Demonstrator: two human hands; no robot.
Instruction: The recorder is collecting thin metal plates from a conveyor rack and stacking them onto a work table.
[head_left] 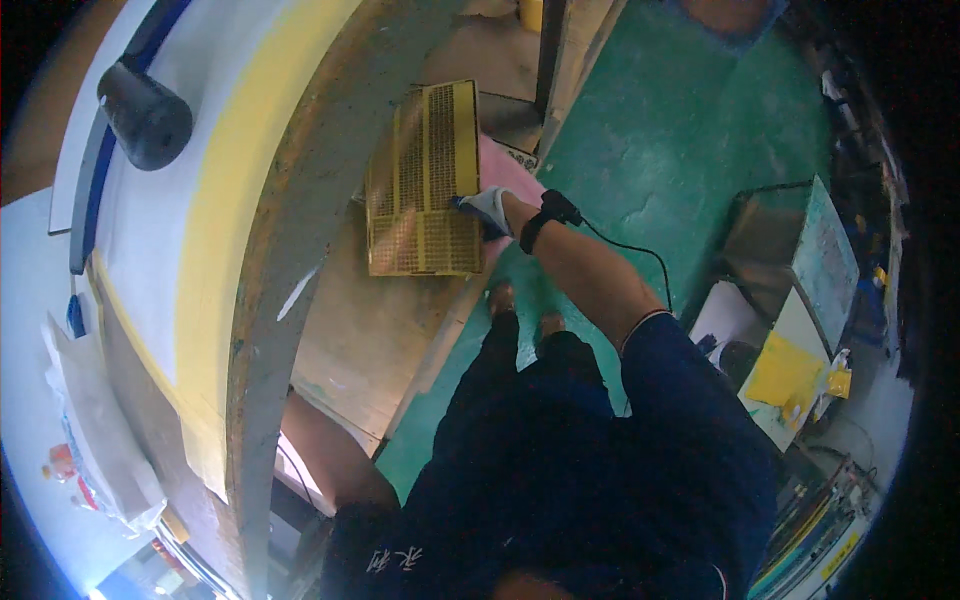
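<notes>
My right hand (488,208), in a white glove with dark blue fingers, closes on the right edge of a yellow perforated panel (425,195). The panel has a grid of small holes with solid bands between, and it stands tilted over a lower wooden shelf (350,340). Behind my right hand lies pink material (508,175), partly covered by the panel and hand. A black band with a cable circles my right wrist. My left forearm reaches in beneath the grey beam; the left hand itself is hidden.
A curved grey beam (275,210) runs along my left, beside a white and yellow surface (215,170) carrying a black cylinder (150,118). On the green floor (640,150) at right stand a metal box (825,265) and a yellow sheet (785,380). A cable hangs from my wrist.
</notes>
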